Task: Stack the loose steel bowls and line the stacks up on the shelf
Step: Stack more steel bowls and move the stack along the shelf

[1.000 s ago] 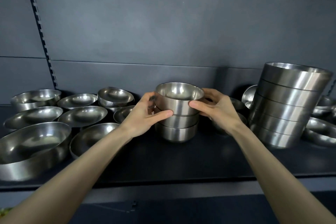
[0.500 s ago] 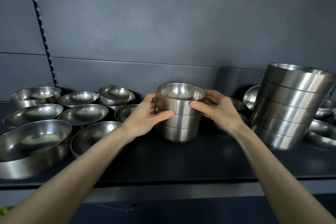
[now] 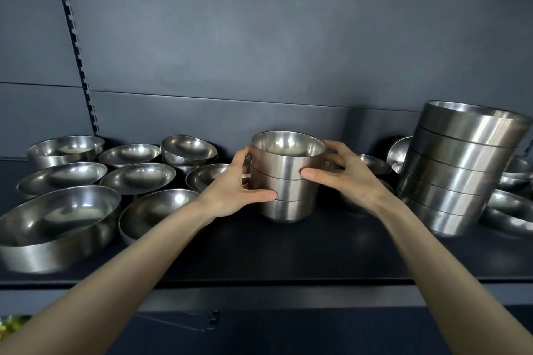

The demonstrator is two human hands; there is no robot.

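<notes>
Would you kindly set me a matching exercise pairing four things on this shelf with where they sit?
Things:
1. small bowl stack
2. tall bowl stack
3. largest loose bowl
4. slotted upright rail

Places:
A. front left corner of the shelf
B. on the back wall, upper left
C. between the left hand and right hand
D. right of both hands

Pairs: 1-C, 2-D, 3-A, 4-B

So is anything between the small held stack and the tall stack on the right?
Nothing visible on the bare shelf in front. Both hands, left hand and right hand, grip the small stack; a loose bowl sits behind, short of the tall stack.
</notes>
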